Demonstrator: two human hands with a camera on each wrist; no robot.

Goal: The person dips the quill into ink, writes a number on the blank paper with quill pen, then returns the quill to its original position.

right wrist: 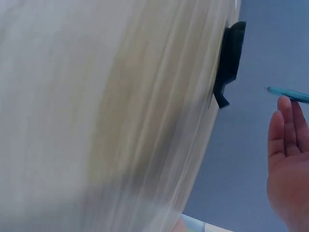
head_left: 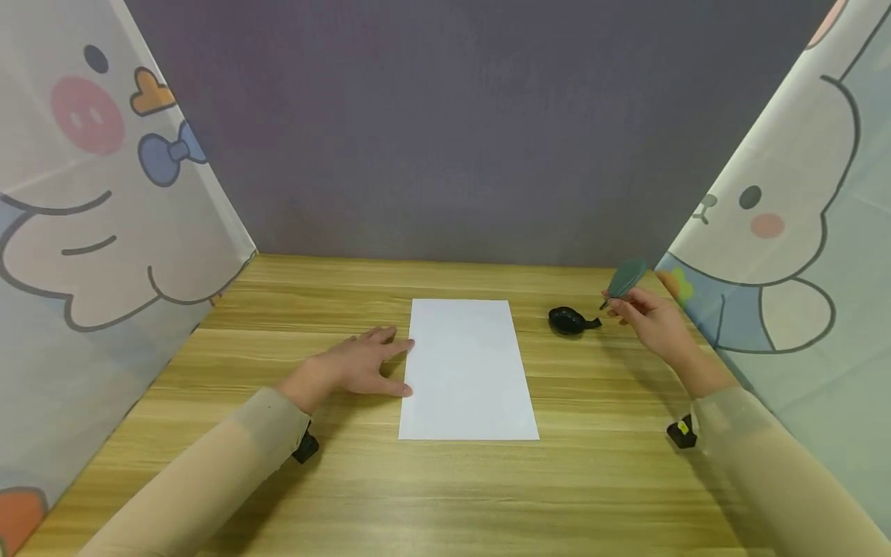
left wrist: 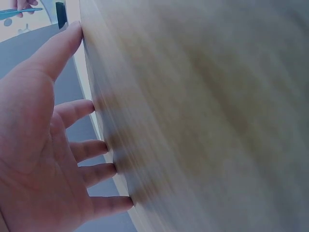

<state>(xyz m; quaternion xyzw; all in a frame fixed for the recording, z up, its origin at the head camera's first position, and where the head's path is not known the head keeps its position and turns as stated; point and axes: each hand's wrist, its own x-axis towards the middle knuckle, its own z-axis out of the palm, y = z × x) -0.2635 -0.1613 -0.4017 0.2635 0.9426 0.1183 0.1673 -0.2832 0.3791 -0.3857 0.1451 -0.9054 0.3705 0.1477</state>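
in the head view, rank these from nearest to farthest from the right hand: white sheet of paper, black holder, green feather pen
1. green feather pen: pinched in the right hand itself, above the table's right side.
2. black holder: on the table just left of that hand, apart from it.
3. white sheet of paper: flat at the table's middle, farther left, with the left hand at its left edge.

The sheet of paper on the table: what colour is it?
Plain white, unmarked; the sheet of paper shows best in the head view.

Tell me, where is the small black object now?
In the head view the small black object lies on the table, right of the white paper, just left of the right hand.
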